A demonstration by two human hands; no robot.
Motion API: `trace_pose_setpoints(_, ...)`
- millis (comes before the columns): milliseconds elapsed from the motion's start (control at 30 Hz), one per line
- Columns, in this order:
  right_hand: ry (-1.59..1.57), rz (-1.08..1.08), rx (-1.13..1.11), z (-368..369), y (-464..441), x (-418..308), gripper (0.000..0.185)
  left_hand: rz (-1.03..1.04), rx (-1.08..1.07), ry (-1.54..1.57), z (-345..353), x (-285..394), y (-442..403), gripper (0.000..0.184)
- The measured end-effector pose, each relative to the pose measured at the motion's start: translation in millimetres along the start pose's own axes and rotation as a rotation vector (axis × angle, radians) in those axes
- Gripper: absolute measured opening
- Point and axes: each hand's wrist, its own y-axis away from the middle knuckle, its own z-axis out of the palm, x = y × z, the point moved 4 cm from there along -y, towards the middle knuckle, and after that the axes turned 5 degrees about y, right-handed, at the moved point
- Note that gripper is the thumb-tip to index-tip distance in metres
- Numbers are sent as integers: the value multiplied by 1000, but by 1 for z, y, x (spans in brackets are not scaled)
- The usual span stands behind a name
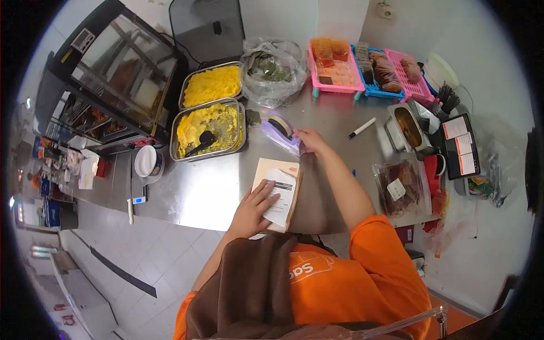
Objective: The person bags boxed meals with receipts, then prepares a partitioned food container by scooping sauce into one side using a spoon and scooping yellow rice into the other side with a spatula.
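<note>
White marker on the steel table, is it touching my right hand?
Apart. The head view shows a plain gap: bare steel table lies between the white marker and the right hand.

Lying flat on the metal table [334, 122], a cream book [266, 167] with a small red print near one far corner, a white slip [285, 197] with dark print set slightly askew on top, and, just beyond, a lilac tape dispenser [277, 139] bearing a roll [281, 124].
</note>
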Motion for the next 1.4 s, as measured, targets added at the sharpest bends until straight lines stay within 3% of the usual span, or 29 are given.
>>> trace_pose_setpoints(33,-166,182,-229,3,1,-4,23,3,9,18,-1,0,0,67)
trace_pose_setpoints(67,-230,197,-316,0,2,-8,18,5,18,36,0,1,-1,65)
trace_pose_setpoints(167,-652,85,-134,-4,6,13,14,3,15,64,-2,1,1,65)
trace_pose_setpoints(267,-515,-210,77,4,14,46,10,5,4,27,-5,7,0,63)
trace_pose_setpoints(367,35,-245,382,-5,10,51,13,2,4,-33,-7,10,-1,63)
trace_pose_setpoints(467,15,-98,414,-23,26,34,14,-7,27,-59,-4,10,0,60)
trace_pose_setpoints(533,-306,-151,201,-26,69,-1,14,-19,49,-63,-3,10,-1,58)
trace_pose_setpoints(600,-384,-143,-104,-17,121,-34,26,-23,63,-66,-2,12,-2,56)
trace_pose_setpoints(667,-164,-298,-228,-7,160,-56,47,-22,68,-40,-2,11,-2,54)
trace_pose_setpoints(767,194,-305,-241,7,175,-57,67,-20,84,-1,-2,11,-2,55)
trace_pose_setpoints(800,300,-355,-149,10,173,-55,74,-21,90,13,-2,11,-2,56)
trace_pose_setpoints(900,237,-234,-157,7,174,-46,75,-41,69,-26,-3,14,-3,53)
trace_pose_setpoints(1100,-348,-259,-214,14,172,-9,71,-75,45,-51,-2,14,-4,54)
trace_pose_setpoints(1200,-434,-259,-165,23,170,9,70,-52,51,-28,1,12,-5,54)
trace_pose_setpoints(1300,-31,-294,42,20,162,24,68,-7,79,62,1,8,-3,54)
trace_pose_setpoints(1400,198,-470,362,15,136,44,57,50,70,73,2,6,-4,53)
